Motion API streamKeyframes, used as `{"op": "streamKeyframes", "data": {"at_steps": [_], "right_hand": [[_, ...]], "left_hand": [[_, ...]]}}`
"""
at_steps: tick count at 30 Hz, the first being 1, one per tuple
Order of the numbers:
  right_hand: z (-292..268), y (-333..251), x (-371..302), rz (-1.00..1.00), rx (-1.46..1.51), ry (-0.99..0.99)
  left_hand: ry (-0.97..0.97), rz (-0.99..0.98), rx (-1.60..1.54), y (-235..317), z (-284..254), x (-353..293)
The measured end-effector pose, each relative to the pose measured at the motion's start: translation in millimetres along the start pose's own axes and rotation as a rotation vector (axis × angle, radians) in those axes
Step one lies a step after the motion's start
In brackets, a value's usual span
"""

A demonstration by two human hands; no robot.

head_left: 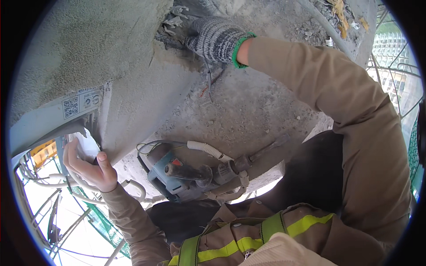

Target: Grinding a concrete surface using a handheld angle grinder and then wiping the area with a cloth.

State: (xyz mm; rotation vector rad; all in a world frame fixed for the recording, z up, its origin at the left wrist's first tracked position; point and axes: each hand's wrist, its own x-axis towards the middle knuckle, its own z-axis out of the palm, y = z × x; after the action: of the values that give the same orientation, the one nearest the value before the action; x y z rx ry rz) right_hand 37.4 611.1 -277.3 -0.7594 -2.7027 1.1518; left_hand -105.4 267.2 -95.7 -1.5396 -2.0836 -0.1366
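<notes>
My left hand (94, 170), bare, is closed on a pale frame edge (88, 145) at the left, with the thumb on one side and the fingers on the other. In a grey knit glove with a green cuff, my right hand (219, 41) reaches to a dusty hollow at the foot of the rough wall. Its fingers look curled in, and their tips are hidden among crumpled grey scraps (174, 21). A thin wire (209, 82) hangs just below the glove. Between my arms a blue-green demolition hammer (179, 173) lies on its side, its chisel pointing right; neither hand touches it.
Grey dust and rubble cover the concrete ledge (248, 104). The rough wall (102, 40) rises at the left above a labelled pale frame (49, 117). Corrugated hose (204, 148) runs along the hammer. Green netting (104, 224) and scaffold poles show beyond the ledge's open edge.
</notes>
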Motion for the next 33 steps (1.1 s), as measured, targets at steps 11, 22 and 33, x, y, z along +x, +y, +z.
{"op": "streamKeyframes", "data": {"at_steps": [11, 22, 33], "right_hand": [[6.3, 27.4, 19.5, -0.307, -0.264, 0.094], [15.6, 13.2, 42.7, -0.326, -0.256, 0.122], [22.6, 11.6, 32.7, -0.306, -0.319, 0.127]], "left_hand": [[-0.037, 0.036, 0.048, -5.8, -1.2, -0.4], [-0.033, 0.04, 0.066, -3.9, -1.8, 0.3], [-0.045, 0.049, 0.082, -2.3, -2.0, 1.1]]}}
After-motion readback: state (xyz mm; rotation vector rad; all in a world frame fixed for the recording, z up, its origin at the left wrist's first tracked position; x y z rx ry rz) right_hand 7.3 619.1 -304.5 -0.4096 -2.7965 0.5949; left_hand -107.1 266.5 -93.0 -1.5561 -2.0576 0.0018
